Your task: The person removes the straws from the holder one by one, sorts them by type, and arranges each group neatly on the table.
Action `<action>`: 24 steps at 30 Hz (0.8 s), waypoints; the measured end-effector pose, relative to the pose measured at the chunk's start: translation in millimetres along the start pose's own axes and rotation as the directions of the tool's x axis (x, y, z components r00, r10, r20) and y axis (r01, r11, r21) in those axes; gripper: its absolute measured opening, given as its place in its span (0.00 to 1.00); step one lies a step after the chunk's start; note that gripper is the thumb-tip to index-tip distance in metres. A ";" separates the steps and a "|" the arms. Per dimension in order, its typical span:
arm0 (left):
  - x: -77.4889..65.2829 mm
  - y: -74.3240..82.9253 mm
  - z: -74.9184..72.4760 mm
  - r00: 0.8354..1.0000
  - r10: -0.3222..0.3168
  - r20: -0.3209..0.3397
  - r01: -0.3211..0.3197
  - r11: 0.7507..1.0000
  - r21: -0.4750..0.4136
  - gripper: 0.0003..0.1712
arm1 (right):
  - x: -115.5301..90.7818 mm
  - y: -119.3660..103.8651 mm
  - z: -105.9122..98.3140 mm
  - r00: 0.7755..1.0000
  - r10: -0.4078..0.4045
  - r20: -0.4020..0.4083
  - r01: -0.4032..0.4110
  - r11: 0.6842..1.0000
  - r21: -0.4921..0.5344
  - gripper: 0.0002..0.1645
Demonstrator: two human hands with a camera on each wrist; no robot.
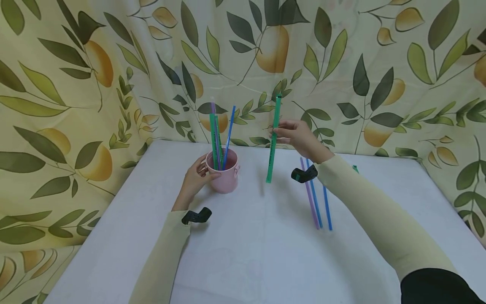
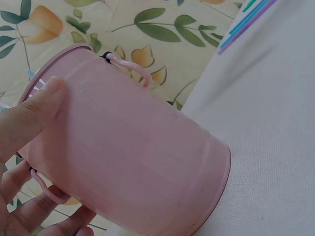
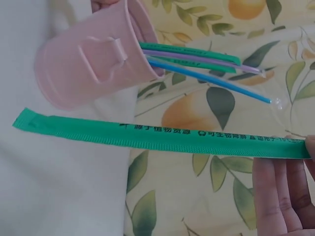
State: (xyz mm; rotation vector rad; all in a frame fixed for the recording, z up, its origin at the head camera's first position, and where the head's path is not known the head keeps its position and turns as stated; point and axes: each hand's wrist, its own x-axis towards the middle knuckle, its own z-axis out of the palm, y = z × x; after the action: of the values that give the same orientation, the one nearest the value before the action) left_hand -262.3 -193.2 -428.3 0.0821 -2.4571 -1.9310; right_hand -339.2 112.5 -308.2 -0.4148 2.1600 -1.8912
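Note:
A small pink bucket (image 1: 225,184) with a loop handle on each side stands on the table. My left hand (image 1: 195,178) grips it at the side, thumb near the rim and fingers around by one handle (image 2: 45,189). Inside lean green wrapped straws (image 3: 216,50), a purple straw (image 3: 206,57) and a blue straw (image 1: 229,137). To the right of the bucket, my right hand (image 1: 301,138) pinches a green wrapped straw (image 1: 271,160) near its upper part. That straw hangs almost upright above the table, printed with dark characters, and is apart from the bucket.
On the white table (image 1: 235,253), a purple straw (image 1: 312,202) and blue straws (image 1: 328,209) lie under and beside my right forearm. A green tip (image 1: 355,168) shows behind that sleeve. A leaf-and-fruit patterned cloth (image 1: 243,55) hangs behind the table.

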 end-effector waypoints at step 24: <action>-6.0 12.1 -1.5 0.999 -0.029 0.021 0.029 0.999 -0.025 0.47 | -60.2 20.0 -48.9 0.999 0.048 -0.025 -0.050 0.995 -0.091 0.10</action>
State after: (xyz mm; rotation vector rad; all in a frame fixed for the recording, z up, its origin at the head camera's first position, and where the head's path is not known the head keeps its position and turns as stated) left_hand -256.6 -191.5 -416.1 0.0986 -2.4571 -1.9842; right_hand -302.0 182.1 -321.9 -0.3556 2.2569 -1.7842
